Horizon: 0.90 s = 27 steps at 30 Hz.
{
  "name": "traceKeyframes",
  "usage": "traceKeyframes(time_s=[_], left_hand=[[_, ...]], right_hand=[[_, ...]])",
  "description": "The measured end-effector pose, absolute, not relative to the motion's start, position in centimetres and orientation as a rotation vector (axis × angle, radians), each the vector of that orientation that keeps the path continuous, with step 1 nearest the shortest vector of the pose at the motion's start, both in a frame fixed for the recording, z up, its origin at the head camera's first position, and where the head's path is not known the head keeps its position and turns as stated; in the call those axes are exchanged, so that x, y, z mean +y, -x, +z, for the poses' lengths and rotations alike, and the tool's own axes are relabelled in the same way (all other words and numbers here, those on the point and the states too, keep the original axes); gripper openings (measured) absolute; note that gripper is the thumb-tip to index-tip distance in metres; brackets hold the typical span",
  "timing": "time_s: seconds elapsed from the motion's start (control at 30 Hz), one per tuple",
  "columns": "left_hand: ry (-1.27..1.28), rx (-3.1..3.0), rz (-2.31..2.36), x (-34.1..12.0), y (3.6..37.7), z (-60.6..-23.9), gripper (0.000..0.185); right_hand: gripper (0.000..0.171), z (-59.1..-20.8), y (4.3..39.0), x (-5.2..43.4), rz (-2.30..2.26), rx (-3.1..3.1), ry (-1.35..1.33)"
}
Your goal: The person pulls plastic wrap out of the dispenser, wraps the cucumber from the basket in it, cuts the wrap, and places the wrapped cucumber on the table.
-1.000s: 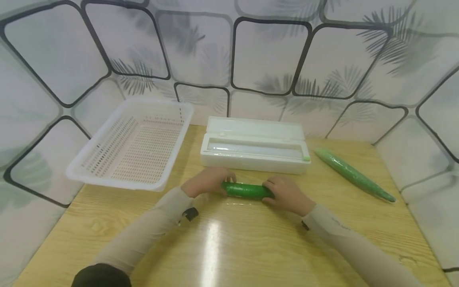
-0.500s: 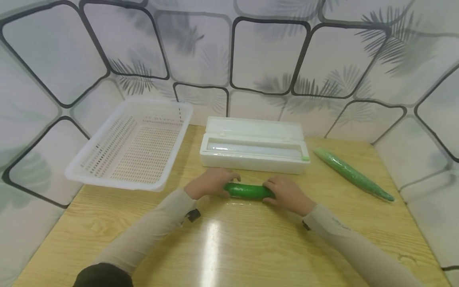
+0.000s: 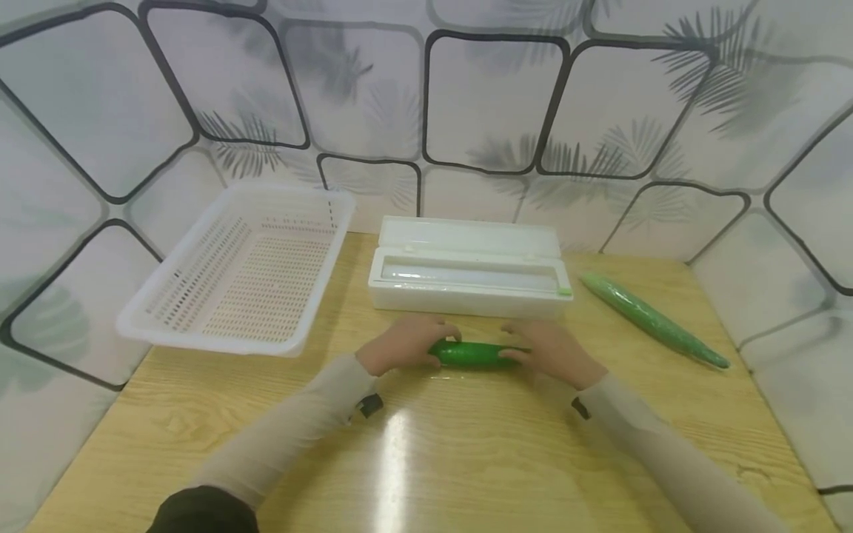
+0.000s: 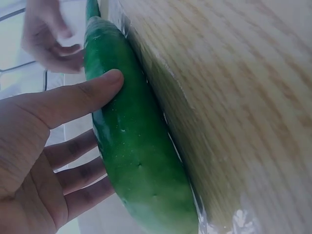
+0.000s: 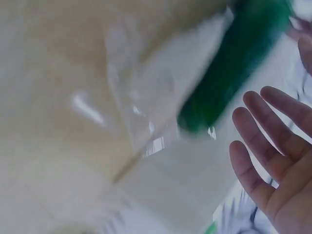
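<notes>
A bright green cucumber (image 3: 473, 354) lies crosswise on the wooden table in front of the white box, with clear plastic film (image 5: 146, 92) beneath and beside it. My left hand (image 3: 408, 343) holds the cucumber near its left end. In the left wrist view the thumb (image 4: 109, 83) presses on its skin, with the other fingers on the opposite side. My right hand (image 3: 549, 349) is at the cucumber's right end. The right wrist view shows its fingers (image 5: 251, 124) extended and spread, apart from the cucumber, which is blurred there.
The long white cling film dispenser (image 3: 466, 300) stands behind the hands, lid raised, a film roll (image 3: 469, 277) inside. A white plastic basket (image 3: 300, 337) is at the back left. Another cucumber (image 3: 656, 320), wrapped in film, lies at the right. Patterned walls (image 3: 493, 104) border the table.
The cucumber and left hand have shifted slightly to the right. My right hand has loosened from the cucumber's end and moved a little to the right.
</notes>
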State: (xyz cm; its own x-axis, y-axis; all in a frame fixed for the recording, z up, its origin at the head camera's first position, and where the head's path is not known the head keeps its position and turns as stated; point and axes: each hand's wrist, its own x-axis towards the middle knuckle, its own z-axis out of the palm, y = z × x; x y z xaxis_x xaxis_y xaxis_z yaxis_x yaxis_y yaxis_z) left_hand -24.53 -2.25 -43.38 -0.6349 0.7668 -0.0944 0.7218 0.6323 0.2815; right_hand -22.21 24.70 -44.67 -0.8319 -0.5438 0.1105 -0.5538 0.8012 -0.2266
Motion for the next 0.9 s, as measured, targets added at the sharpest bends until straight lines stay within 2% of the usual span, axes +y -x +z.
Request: traceKeyframes(time_s=[0.13, 0.27, 0.6, 0.9], left_hand=[[-1.222, 2.658, 0.334, -2.3, 24.2, -43.1, 0.048], [-1.228, 2.654, 0.354, -2.3, 24.0, -42.8, 0.046], [-1.191, 2.666, 0.328, -2.2, 23.9, -43.1, 0.046], [-1.222, 2.705, 0.282, -1.9, 23.7, -43.3, 0.045]], right_hand=[[0.027, -43.3, 22.4, 26.8, 0.497, -2.823, -0.815], [0.015, -42.7, 21.9, 28.0, 0.448, -2.737, -0.882], [0.007, -44.3, 18.4, 26.5, 0.234, -2.926, -1.125], [0.013, -45.7, 18.3, 25.7, -0.009, -2.839, -1.152]])
